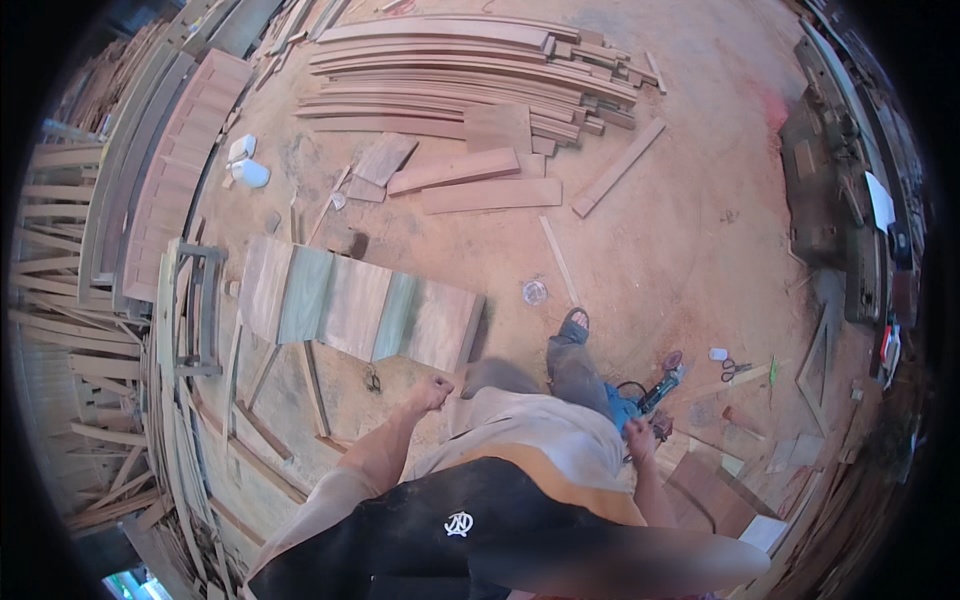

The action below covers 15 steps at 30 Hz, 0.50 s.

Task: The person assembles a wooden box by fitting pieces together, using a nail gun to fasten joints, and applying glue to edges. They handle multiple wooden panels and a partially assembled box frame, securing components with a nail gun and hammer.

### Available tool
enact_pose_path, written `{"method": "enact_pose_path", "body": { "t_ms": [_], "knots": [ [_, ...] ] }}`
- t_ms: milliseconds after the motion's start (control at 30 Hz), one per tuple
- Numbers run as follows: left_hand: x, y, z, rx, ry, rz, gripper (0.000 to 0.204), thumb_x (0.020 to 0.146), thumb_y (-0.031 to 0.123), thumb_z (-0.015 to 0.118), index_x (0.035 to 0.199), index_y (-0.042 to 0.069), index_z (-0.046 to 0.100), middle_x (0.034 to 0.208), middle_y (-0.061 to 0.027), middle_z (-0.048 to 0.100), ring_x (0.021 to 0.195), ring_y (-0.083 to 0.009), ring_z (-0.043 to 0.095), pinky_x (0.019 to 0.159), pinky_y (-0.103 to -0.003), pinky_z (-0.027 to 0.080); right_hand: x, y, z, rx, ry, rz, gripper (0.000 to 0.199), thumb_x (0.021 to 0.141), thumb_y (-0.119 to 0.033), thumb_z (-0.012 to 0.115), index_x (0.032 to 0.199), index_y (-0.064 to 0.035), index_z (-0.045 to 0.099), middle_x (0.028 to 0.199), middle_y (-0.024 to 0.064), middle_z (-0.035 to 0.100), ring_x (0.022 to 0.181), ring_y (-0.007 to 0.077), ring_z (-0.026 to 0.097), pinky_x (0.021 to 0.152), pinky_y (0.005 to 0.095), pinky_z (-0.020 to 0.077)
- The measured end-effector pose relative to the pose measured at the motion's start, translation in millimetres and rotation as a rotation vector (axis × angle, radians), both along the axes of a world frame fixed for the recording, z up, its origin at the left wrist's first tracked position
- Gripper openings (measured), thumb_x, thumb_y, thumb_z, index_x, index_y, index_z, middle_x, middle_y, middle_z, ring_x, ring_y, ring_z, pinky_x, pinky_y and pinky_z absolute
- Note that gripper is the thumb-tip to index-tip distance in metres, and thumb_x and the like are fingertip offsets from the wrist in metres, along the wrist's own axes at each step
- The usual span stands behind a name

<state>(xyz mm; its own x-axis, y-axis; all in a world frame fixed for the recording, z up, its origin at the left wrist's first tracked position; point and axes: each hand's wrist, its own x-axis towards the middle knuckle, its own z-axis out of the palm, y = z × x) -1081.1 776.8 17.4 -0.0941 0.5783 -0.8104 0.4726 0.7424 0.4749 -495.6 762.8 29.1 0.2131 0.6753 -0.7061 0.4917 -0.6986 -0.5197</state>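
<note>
Workshop floor: right hand (640, 437), grip clenched on a power tool (655, 393) at 4 o'clock; left hand (432, 391) fisted, empty, nr glued panel (360, 308). Carrying step; next calls for steady footing.

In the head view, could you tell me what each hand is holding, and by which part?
The right hand grips a blue power tool, seemingly by its rear body. The left hand is a closed fist holding nothing visible.

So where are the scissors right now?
In the head view the scissors lie on the sawdust floor, to the person's right, past the power tool by the right hand.
</note>
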Motion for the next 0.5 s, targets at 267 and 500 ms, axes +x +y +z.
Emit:
{"method": "enact_pose_path", "body": {
  "t_ms": [267,500],
  "knots": [
    [8.6,127.0,33.1,0.256,0.215,0.382,0.039,0.092,0.034,0.072,0.109,-0.001,0.074,0.087,-0.0165,0.075,0.073,-0.0225,0.073,0.067,-0.040,0.059,8.7,339.8,29.1,0.117,0.097,-0.085,0.068,0.102,-0.039,0.067,0.156,-0.0035,0.048,0.134,0.0150,0.070,0.119,0.0254,0.069,0.098,0.0401,0.0506],
    [-95.5,262.5,-40.0,0.100,0.103,0.848,0.037,0.093,0.033,0.074,0.103,-0.002,0.075,0.087,-0.0153,0.075,0.072,-0.0229,0.071,0.065,-0.039,0.058,-87.5,529.0,42.1,0.234,0.271,-0.343,0.069,0.106,-0.037,0.061,0.164,-0.0112,0.035,0.151,0.0138,0.059,0.131,0.0305,0.063,0.108,0.0451,0.0448]
  ]
}}
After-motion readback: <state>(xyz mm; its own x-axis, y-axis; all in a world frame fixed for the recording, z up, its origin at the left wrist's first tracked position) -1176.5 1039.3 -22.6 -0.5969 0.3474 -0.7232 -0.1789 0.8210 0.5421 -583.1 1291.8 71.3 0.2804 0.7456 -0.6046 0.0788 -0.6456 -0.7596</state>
